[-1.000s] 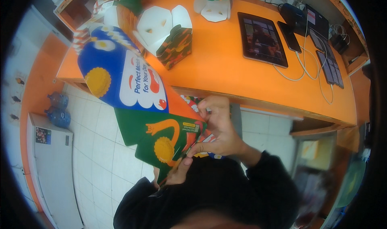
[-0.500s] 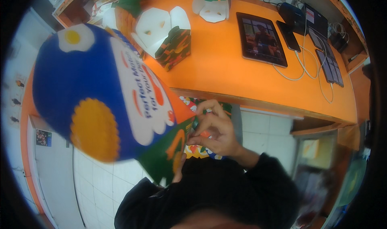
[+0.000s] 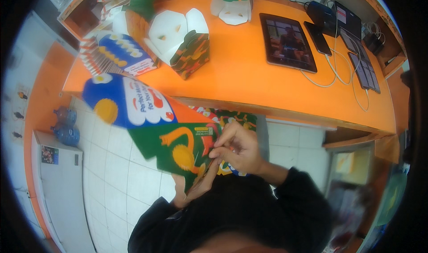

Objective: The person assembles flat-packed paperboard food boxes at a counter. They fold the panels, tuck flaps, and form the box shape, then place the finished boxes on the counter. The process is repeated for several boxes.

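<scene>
A partly folded printed food carton (image 3: pixel 156 135), with blue, orange and green panels, is held in front of my body below the counter edge. My left hand (image 3: pixel 203 187) grips its lower green edge from underneath, the fingers partly hidden by the card. At the carton's right end, my right hand (image 3: pixel 243 148) pinches the edge between thumb and forefinger. An open carton (image 3: pixel 192 52) with a white inside and a green-orange outside stands on the counter. Beside it lies a stack of flat cartons (image 3: pixel 127 54). More printed card (image 3: pixel 240 119) shows behind my right hand.
On the orange counter (image 3: pixel 236 68) lie a tablet (image 3: pixel 289 43), a phone (image 3: pixel 318 39) and several cabled devices. A row of nested cartons (image 3: pixel 232 5) stands at the back. At lower left are a white cabinet (image 3: pixel 58 177) and blue water bottles (image 3: pixel 67 135).
The carton has swung down and away from the camera, its green side turning into view. The stack of flat cartons and my left hand show more now. My right hand keeps its pinch.
</scene>
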Available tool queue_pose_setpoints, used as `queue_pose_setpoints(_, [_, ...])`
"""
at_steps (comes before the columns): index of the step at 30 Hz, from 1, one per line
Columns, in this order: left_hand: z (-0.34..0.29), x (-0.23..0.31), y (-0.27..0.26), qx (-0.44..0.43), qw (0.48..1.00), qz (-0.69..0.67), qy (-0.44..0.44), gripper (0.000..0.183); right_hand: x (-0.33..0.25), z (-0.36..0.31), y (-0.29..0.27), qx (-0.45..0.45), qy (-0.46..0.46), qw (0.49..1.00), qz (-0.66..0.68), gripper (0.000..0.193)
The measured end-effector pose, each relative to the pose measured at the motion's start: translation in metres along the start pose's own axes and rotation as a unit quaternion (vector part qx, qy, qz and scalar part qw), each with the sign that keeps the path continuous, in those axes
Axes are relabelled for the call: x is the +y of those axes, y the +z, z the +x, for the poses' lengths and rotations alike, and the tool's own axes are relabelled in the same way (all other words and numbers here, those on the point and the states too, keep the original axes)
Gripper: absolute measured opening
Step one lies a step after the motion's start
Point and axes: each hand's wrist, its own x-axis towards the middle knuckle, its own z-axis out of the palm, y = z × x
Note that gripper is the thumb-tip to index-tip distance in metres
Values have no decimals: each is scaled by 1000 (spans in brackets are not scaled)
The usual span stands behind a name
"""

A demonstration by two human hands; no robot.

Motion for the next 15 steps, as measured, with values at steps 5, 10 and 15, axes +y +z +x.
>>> queue_pose_setpoints(5, [-2,0,0,-16,1000,8,-1,44,-5,6,-17,-101,-7,995,9,27])
queue_pose_setpoints(10, [-5,4,-6,-81,996,46,1,45,-2,13,-36,-108,-92,985,-100,45])
queue_pose_setpoints(15, [-10,-1,-14,-143,984,107,14,46,-3,10,-23,-35,5,998,59,62])
